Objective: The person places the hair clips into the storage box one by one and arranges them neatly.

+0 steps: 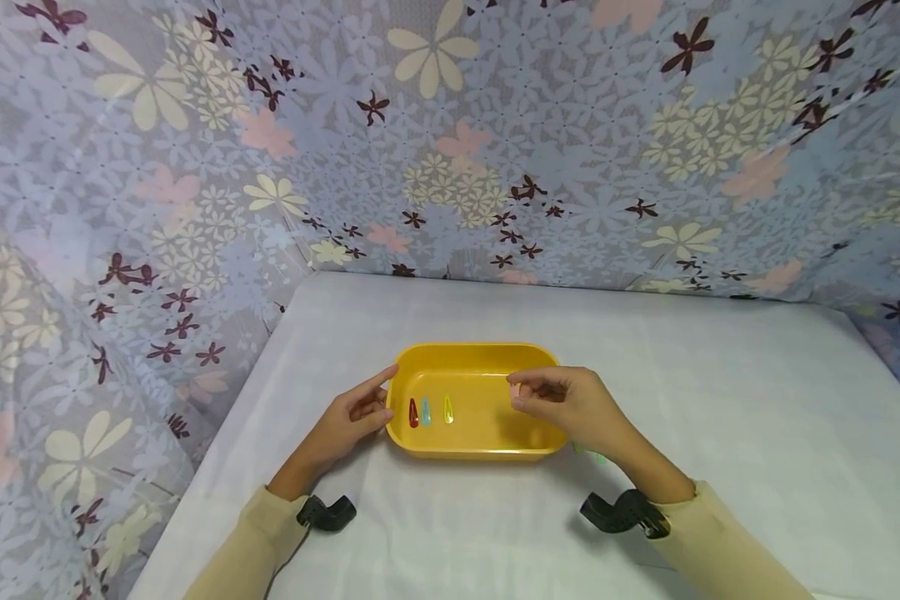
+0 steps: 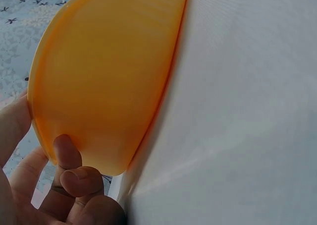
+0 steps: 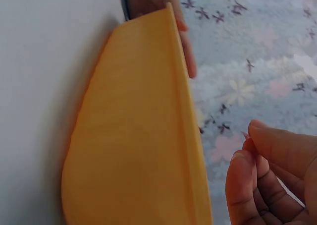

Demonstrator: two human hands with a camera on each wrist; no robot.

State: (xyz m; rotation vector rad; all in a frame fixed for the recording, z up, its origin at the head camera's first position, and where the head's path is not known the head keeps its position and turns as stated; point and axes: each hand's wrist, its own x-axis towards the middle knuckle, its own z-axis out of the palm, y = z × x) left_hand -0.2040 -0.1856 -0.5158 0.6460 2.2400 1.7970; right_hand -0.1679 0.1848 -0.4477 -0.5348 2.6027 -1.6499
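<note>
Head view: right hand (image 1: 579, 405) pinches pink item (image 1: 515, 389); left hand (image 1: 342, 423) holds yellow tray (image 1: 472, 435).

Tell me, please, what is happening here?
A person works at a yellow tray on white cloth. The left hand touches its left end; the right hand pinches a small pink piece above its right part. A red clip, blue clip and yellow clip lie inside, toward the left. Green pieces show outside it, near the right hand.
</note>
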